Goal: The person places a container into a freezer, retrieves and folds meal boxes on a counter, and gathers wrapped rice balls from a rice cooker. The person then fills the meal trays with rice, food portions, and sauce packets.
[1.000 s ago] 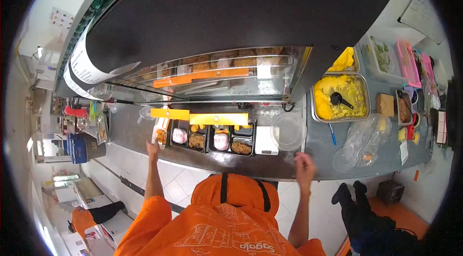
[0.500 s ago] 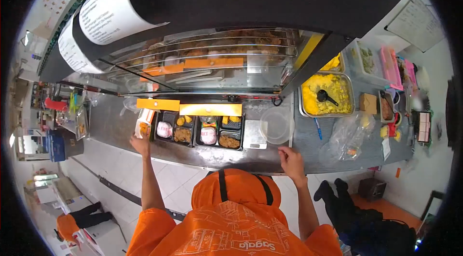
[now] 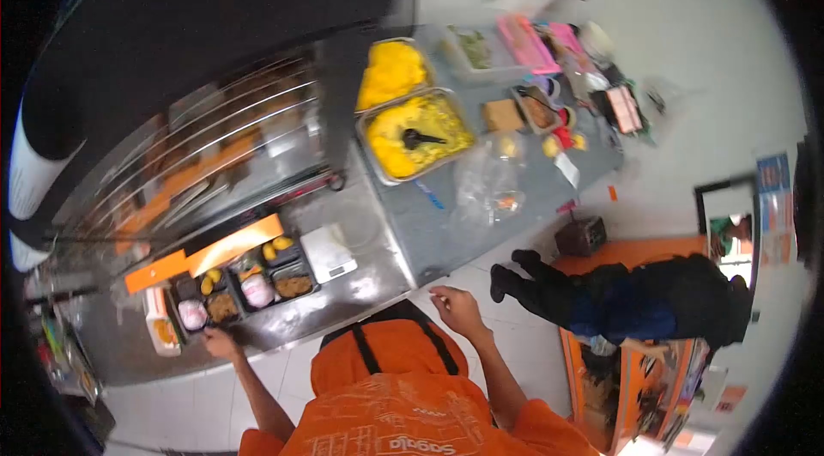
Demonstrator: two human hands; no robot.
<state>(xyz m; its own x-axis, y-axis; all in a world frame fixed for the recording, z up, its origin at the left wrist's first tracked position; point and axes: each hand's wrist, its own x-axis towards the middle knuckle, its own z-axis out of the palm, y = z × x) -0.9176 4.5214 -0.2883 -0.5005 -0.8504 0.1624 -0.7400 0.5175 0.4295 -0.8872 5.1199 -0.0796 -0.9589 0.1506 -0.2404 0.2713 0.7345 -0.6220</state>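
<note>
My left hand (image 3: 221, 344) is at the counter's front edge, its fingers near the front corner of a black meal box (image 3: 199, 306); motion smears them. That box holds a wrapped round bundle (image 3: 192, 313), yellow pieces and brown food. Touching it on the right is a second black meal box (image 3: 266, 306) with similar contents. Both have orange lid flaps (image 3: 236, 246) raised at the back. A white-and-orange carton (image 3: 161, 323) stands left of them. My right hand (image 3: 461, 312), loosely curled with nothing visible in it, hovers in front of the counter edge, apart from everything.
A white scale (image 3: 329, 252) lies right of the boxes. Farther right are a tray of yellow food (image 3: 429, 134) with a black scoop (image 3: 421, 139), a clear plastic bag (image 3: 485, 177) and a blue pen (image 3: 429, 194). A glass display case (image 3: 215, 138) borders the back. Someone in dark clothes (image 3: 635, 301) is at the right.
The view has turned to the right, so the counter appears slanted and shifted left. My left hand has moved from the carton to the front of the left meal box.
</note>
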